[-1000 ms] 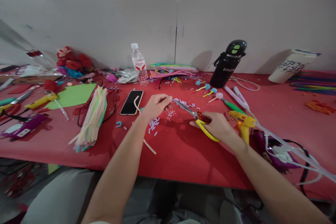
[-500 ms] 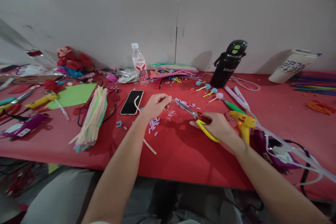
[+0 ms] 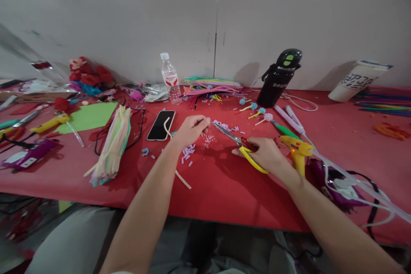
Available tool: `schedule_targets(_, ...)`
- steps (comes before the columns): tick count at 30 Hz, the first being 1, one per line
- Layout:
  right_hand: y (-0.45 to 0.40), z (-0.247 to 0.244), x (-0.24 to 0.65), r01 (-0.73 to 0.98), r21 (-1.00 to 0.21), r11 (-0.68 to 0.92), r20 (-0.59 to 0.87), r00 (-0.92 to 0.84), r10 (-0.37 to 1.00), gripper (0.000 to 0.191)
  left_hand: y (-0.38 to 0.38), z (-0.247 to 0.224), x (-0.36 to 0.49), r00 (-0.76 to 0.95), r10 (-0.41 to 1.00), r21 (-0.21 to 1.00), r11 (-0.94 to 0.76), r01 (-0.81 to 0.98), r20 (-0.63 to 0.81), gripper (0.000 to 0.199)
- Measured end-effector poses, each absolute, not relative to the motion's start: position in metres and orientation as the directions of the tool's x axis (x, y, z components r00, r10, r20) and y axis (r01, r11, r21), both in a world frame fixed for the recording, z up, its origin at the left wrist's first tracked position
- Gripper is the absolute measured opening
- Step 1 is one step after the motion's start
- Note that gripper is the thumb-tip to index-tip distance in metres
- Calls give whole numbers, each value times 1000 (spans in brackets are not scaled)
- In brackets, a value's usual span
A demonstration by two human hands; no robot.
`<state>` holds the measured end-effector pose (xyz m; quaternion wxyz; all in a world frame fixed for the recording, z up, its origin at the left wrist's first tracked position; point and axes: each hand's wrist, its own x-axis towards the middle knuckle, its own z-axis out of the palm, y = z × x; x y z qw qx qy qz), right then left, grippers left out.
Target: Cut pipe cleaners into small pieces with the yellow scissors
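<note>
My right hand (image 3: 261, 153) grips a pair of scissors (image 3: 250, 159) with yellow and red handles, its blades pointing left. The blade tips are right beside the fingertips of my left hand (image 3: 194, 128), which are pinched together on something too small to make out. Short lilac pieces (image 3: 189, 152) and fine pale crumbs (image 3: 208, 139) lie on the red table (image 3: 212, 192) below and around the blades. A cream strip (image 3: 183, 180) lies partly under my left forearm.
A phone (image 3: 161, 126) and a bundle of pipe cleaners (image 3: 114, 145) lie left. Behind stand a water bottle (image 3: 171, 79) and a black flask (image 3: 280, 79). On the right are a yellow glue gun (image 3: 298, 150), small pompom flowers (image 3: 260, 111) and a tilted cup (image 3: 356, 81).
</note>
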<state>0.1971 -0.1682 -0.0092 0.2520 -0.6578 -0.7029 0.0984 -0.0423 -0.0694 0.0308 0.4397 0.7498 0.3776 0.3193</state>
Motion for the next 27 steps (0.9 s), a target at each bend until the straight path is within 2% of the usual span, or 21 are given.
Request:
schedule_targets(8,-171,-4,193,860,-499,102,224,15,975,56,-70,31,-42,489,857,867,-361,343,164,40)
schedule_targets(27,-171,-4,194,869,-481,116,228,-4,974,56,-70,32,-42,492,855,886,-346,310,162,38)
